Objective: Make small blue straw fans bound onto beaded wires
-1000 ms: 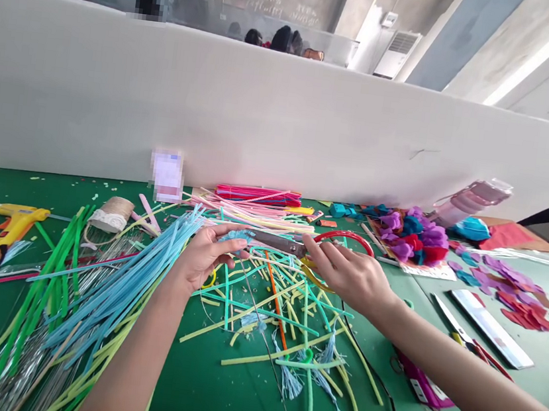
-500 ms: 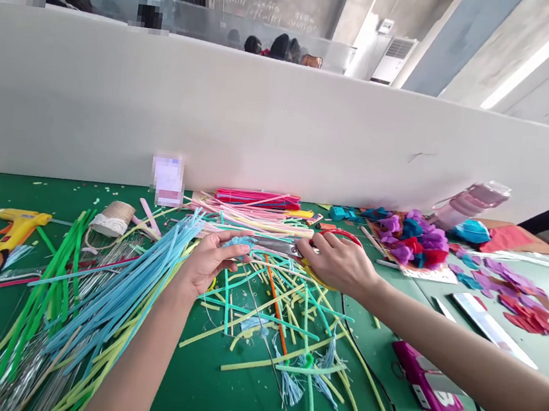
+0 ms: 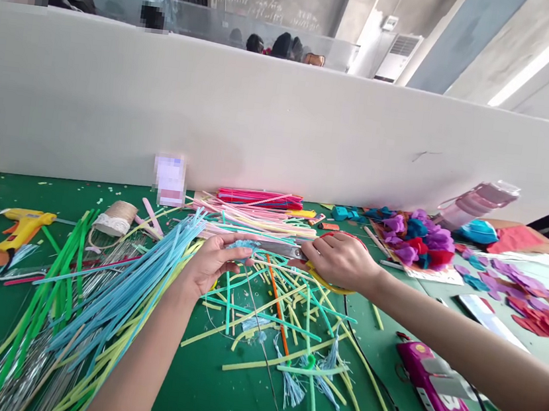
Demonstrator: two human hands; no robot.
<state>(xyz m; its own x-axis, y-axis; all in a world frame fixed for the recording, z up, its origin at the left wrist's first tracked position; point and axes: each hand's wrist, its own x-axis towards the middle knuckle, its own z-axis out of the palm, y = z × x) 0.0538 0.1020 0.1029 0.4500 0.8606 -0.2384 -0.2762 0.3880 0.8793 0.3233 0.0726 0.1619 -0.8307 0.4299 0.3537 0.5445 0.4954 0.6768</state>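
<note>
My left hand pinches a small light-blue fluffy piece between thumb and fingers. A thin dark wire runs down from near those fingertips toward the bottom of the head view. Wrapped round the handles of a pair of scissors is my right hand; red and yellow handle parts show around it. The blades point left and reach the blue piece; I cannot tell whether they touch it. Cut yellow and mint pipe cleaners lie below both hands, with light-blue tassels among them.
Blue pipe cleaners lie bundled at left, near a yellow glue gun and a twine spool. A phone leans on the white partition. Purple and red petals, a pink bottle and a magenta box are rightward.
The view has shifted slightly, so the table things sit a little further right. Both hands keep their holds, the scissors still at the blue piece.
</note>
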